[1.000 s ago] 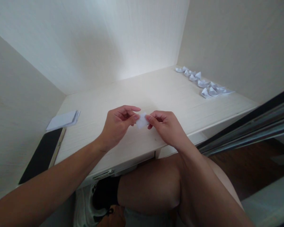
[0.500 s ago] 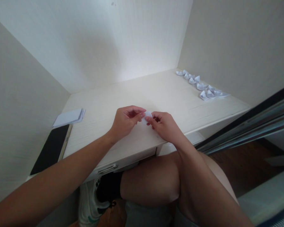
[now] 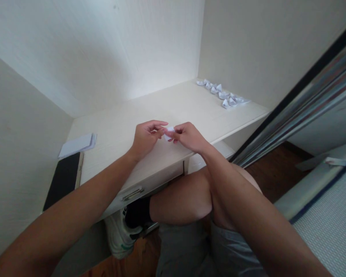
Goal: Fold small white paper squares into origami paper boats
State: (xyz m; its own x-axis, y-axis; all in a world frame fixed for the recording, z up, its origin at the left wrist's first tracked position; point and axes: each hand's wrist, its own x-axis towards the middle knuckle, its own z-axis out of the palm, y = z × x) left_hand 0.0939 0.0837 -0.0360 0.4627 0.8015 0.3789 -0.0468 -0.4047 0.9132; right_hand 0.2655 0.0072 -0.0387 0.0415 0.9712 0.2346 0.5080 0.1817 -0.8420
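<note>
A small piece of folded white paper (image 3: 169, 133) is held between my two hands, over the front part of the white desk (image 3: 115, 130). My right hand (image 3: 188, 135) pinches its right side between thumb and fingers. At the left edge, the thumb and a fingertip of my left hand (image 3: 147, 137) close on the paper, while the index finger stretches out above it. The exact folds are too small to make out, and fingers cover part of the sheet.
Several small folded paper pieces (image 3: 216, 90) stand in rows at the desk's back right. On the left lie a stack of white paper sheets (image 3: 76, 145) and a black flat device (image 3: 62, 179). Below the front edge is a drawer handle (image 3: 133, 194); my crossed leg (image 3: 180, 198) is under the desk.
The head view has turned to the right, so the desk and its things sit further left. The paper shows a squarer outline between my hands, and my left index finger has lifted off it.
</note>
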